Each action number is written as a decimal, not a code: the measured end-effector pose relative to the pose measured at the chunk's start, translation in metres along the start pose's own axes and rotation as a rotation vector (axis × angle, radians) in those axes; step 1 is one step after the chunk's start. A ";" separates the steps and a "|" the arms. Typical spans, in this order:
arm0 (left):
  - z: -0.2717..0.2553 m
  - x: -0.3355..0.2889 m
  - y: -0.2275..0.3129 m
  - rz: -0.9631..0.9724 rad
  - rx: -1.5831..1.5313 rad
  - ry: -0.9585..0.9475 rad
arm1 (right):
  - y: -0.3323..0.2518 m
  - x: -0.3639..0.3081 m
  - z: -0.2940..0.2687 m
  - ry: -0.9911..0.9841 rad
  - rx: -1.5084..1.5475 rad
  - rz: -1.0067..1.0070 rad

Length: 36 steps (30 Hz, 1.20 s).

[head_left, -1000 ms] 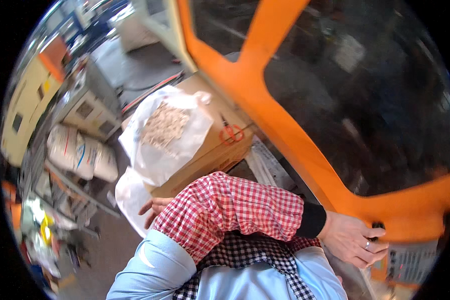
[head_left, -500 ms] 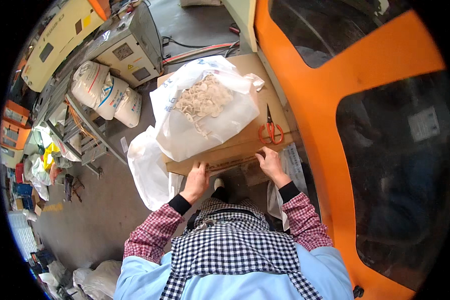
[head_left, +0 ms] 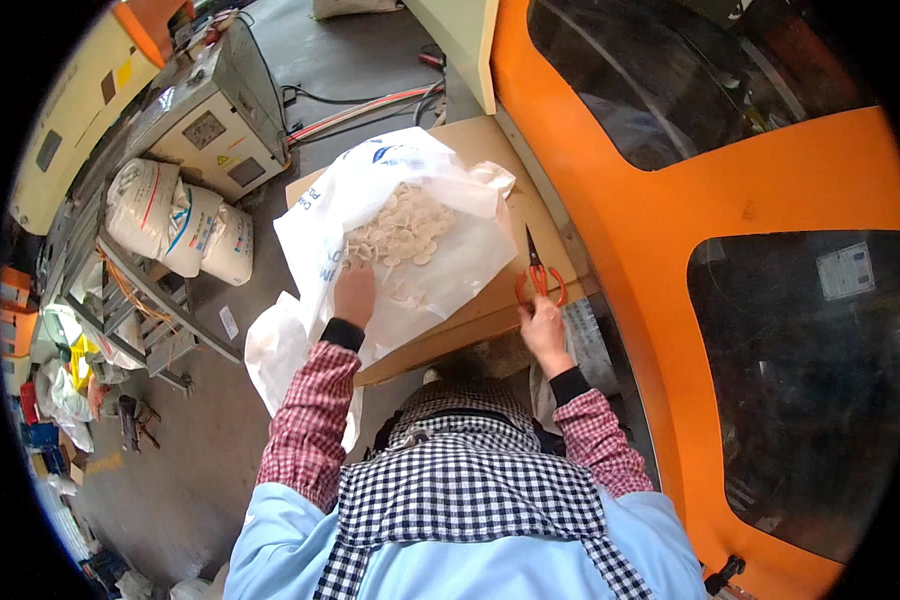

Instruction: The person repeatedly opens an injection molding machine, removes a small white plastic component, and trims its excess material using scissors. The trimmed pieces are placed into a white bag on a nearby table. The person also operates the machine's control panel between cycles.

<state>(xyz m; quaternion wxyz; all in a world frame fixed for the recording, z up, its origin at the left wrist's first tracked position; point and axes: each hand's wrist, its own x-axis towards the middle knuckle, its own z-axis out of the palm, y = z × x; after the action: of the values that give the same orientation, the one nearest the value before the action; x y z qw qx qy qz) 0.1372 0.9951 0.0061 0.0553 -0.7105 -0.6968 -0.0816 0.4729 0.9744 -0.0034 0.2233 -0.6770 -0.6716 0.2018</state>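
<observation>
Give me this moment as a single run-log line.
left hand: at pale pieces in white bag | right hand: at scissors, handle end | white bag, scissors: both on carton

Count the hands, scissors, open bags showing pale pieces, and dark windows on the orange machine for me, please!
Hands: 2 (left hand, right hand)
Scissors: 1
Open bag showing pale pieces: 1
Dark windows: 2 (upper window, lower window)
Total: 6

Left hand [head_left: 354, 297] — fingertips indistinct against pale discs [head_left: 410, 225], orange machine [head_left: 660, 215] cut off below.
</observation>
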 end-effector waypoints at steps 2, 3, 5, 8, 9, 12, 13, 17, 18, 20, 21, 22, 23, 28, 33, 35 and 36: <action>-0.028 -0.005 0.005 -0.037 -0.105 -0.180 | 0.013 0.019 -0.011 0.029 -0.106 0.065; -0.042 -0.010 0.007 -0.065 -0.152 -0.266 | 0.019 0.029 -0.012 0.009 -0.164 0.083; -0.038 -0.032 0.001 0.015 -0.322 -0.138 | 0.034 0.043 -0.006 -0.041 -0.280 0.109; -0.076 -0.043 0.023 -0.288 -0.831 -0.222 | 0.048 0.060 0.006 -0.168 -0.285 0.137; -0.073 -0.048 0.024 -0.392 -0.953 -0.236 | 0.037 0.065 0.002 -0.301 -0.275 0.208; -0.077 -0.059 0.026 -0.612 -1.209 -0.270 | 0.026 0.076 -0.005 -0.383 -0.195 0.250; -0.081 -0.061 0.027 -0.644 -1.272 -0.275 | 0.035 0.074 -0.005 -0.359 -0.157 0.159; -0.094 -0.066 0.035 -0.644 -1.311 -0.274 | 0.043 0.047 -0.020 -0.338 0.698 0.211; -0.095 -0.068 0.035 -0.642 -1.335 -0.277 | 0.023 0.032 -0.038 -0.354 0.868 0.189; -0.099 -0.068 0.038 -0.636 -1.389 -0.280 | -0.005 0.013 -0.069 -0.449 1.069 0.164; -0.101 -0.067 0.039 -0.640 -1.417 -0.277 | -0.015 0.006 -0.080 -0.536 1.098 0.159; -0.103 -0.065 0.040 -0.640 -1.442 -0.270 | -0.025 0.001 -0.090 -0.622 1.130 0.150; -0.104 -0.064 0.042 -0.635 -1.435 -0.250 | -0.039 -0.005 -0.096 -0.707 1.090 0.253; -0.110 -0.060 0.043 -0.550 -1.384 -0.197 | -0.057 -0.008 -0.093 -0.909 0.919 0.028; -0.115 -0.062 0.044 -0.479 -1.345 -0.108 | -0.060 -0.002 -0.085 -0.870 0.596 -0.300; -0.116 -0.062 0.043 -0.467 -1.339 -0.081 | -0.065 0.001 -0.083 -0.861 0.510 -0.369; -0.114 -0.063 0.043 -0.465 -1.335 -0.067 | -0.070 0.003 -0.083 -0.876 0.484 -0.382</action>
<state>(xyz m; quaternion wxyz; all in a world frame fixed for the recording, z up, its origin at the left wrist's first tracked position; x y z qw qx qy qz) 0.1742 0.9108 0.1076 -0.4323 -0.4275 -0.6330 -0.4793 0.4633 0.9750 0.1042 0.1044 -0.3242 -0.7473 0.5705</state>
